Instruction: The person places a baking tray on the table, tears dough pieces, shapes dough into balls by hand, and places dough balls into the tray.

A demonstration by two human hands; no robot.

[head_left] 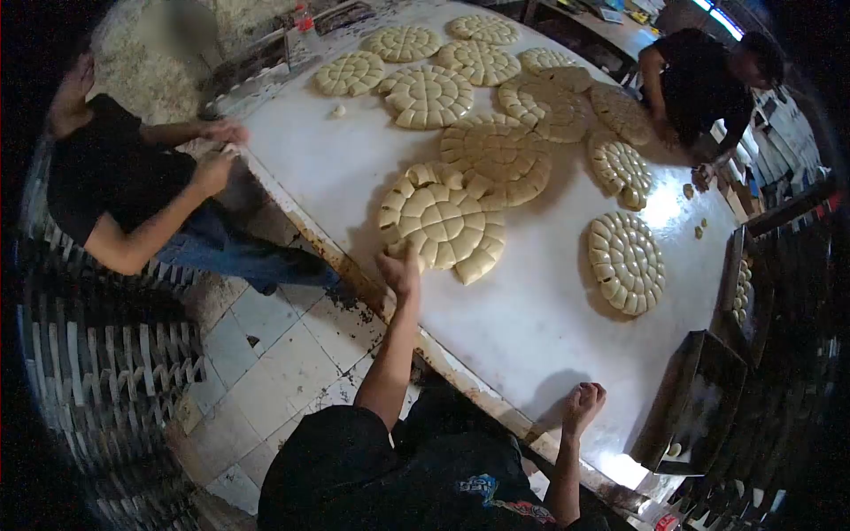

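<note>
My left hand (403, 268) is at the near edge of a scored dough round (443, 217), its fingers closed against the rim and partly hidden. This round is cut into many small pieces, with some rim pieces pulled loose. Behind it, and touching it, lies a larger dough round (498, 157). My right hand (584, 407) hangs over the near right of the table with its fingers curled in; whatever they hold, if anything, is hidden. Beside that hand stands a dark tray (708, 389) with a few small dough pieces (675, 450) at its near end.
Several more dough rounds (428, 96) cover the far part of the white table (496, 327). Another round (626, 263) lies to the right. A second tray (755, 305) holds dough pieces. One co-worker (115, 177) stands at left, another (699, 88) leans in at far right. Slatted racks (115, 372) stand left.
</note>
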